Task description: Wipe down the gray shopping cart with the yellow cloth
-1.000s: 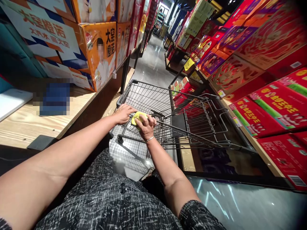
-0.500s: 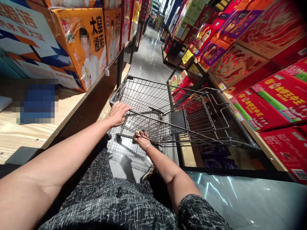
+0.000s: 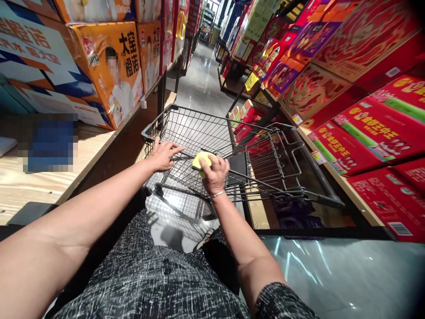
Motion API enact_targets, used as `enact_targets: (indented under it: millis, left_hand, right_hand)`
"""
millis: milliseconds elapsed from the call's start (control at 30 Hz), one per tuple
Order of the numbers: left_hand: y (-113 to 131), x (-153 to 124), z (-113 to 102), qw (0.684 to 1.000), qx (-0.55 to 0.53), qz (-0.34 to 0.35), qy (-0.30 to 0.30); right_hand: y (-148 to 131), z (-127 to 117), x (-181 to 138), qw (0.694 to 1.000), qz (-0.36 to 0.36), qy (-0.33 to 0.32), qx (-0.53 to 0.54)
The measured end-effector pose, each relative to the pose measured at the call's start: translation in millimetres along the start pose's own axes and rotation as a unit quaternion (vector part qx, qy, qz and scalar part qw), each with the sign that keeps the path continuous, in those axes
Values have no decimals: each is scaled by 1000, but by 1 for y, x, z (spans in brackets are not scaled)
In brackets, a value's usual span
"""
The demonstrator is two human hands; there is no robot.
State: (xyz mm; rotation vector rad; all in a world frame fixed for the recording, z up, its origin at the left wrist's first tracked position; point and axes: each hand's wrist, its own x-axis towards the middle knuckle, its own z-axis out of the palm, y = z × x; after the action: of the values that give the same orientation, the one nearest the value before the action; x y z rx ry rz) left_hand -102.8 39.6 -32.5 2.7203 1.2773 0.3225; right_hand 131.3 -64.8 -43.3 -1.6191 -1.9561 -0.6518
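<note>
A dark wire shopping cart (image 3: 186, 128) stands in a shop aisle in front of me. My left hand (image 3: 162, 154) rests on the near left rim of the cart's basket with its fingers spread. My right hand (image 3: 216, 172) is closed over a yellow sponge (image 3: 201, 159) and presses it onto a bar on the near side of the basket. A thin bracelet circles my right wrist. My arms and a black-and-white patterned garment fill the lower part of the view.
Orange printed cartons (image 3: 113, 75) stand on a wooden shelf (image 3: 40, 186) to the left. Red gift boxes (image 3: 365, 128) line the sloped shelves on the right. A glossy grey floor (image 3: 202, 84) runs down the aisle ahead.
My right hand has come back up from the cart's lower frame to a bar at the basket, with the yellow sponge in it. My left hand has spread its fingers on the rim.
</note>
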Motion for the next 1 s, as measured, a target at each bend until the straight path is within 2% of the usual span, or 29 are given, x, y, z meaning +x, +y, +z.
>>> enact_targets:
  millis: [133, 200, 267, 367, 467, 567, 633, 733, 800, 867, 933, 1000]
  left_hand:
    - [-5, 0, 3, 1000, 8, -6, -5]
    - [-12, 2, 6, 1000, 5, -17, 2]
    - [-19, 4, 8, 1000, 3, -21, 9]
    - [-27, 6, 10, 1000, -4, -13, 19]
    - [-32, 9, 10, 1000, -15, -10, 23]
    - [-32, 10, 9, 1000, -7, -20, 16]
    - [-27, 11, 6, 999, 1, -30, 11]
    - [-10, 15, 0, 1000, 8, 10, 17]
    - [5, 19, -5, 998, -3, 70, -6]
    - [17, 22, -7, 994, -27, 94, -56]
    - [23, 25, -8, 991, -51, 87, -87]
    - [25, 27, -7, 990, -73, 83, -89]
  right_hand:
    - [-53, 34, 29, 997, -49, -55, 32]
    - [-66, 36, 43, 995, -51, -84, 32]
    - [-66, 29, 51, 992, -55, -110, 27]
    - [-42, 9, 44, 990, -52, -132, 15]
    - [4, -14, 17, 992, -31, -126, -2]
    - [53, -40, -16, 995, -14, -90, -29]
    - [77, -55, -33, 997, 6, -52, -51]
    - [84, -63, -46, 995, 54, 21, -76]
    - [72, -51, -47, 993, 75, 51, -77]
    - [51, -26, -49, 994, 77, 36, -63]
    - [28, 8, -56, 997, 63, -33, -36]
    - [6, 44, -71, 991, 37, -126, -5]
